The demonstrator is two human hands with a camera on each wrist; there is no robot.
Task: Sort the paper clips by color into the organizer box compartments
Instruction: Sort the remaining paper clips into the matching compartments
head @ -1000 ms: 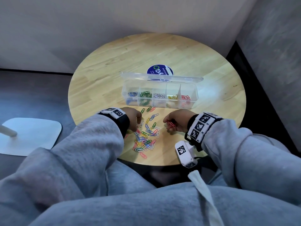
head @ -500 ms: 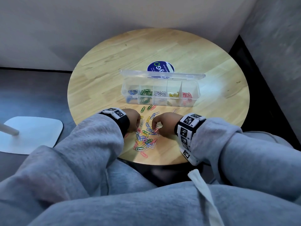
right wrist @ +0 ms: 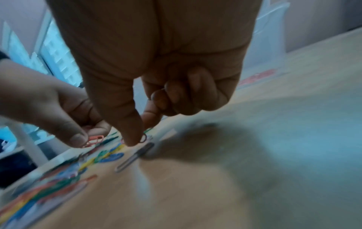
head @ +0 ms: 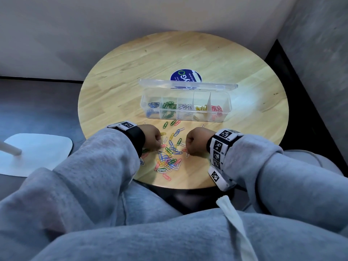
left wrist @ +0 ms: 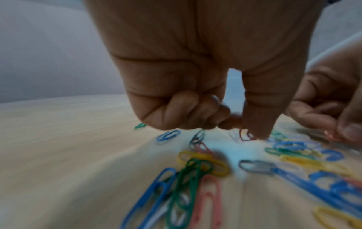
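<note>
A heap of colored paper clips (head: pixel 169 157) lies near the front edge of the round wooden table (head: pixel 122 91). Behind it stands the clear organizer box (head: pixel 227 110), holding blue, green, white, yellow and red clips from left to right. My left hand (head: pixel 158 145) sits at the heap's left side; thumb and forefinger pinch a red clip (left wrist: pixel 246 136). My right hand (head: pixel 188 147) is at the heap's right side and pinches another red clip (right wrist: pixel 144 138) low over the table. A white clip (right wrist: pixel 133 156) lies just beside it.
The box's clear lid (head: pixel 188 85) stands open at the back, in front of a round blue sticker (head: pixel 185 77). Grey walls close in behind and to the right of the table. A white base (head: pixel 35 153) lies on the floor at the left. My lap is under the table's near edge.
My right hand has moved left from the table's near edge to the heap, a red clip in its fingers. The left hand has stayed at the heap's left side.
</note>
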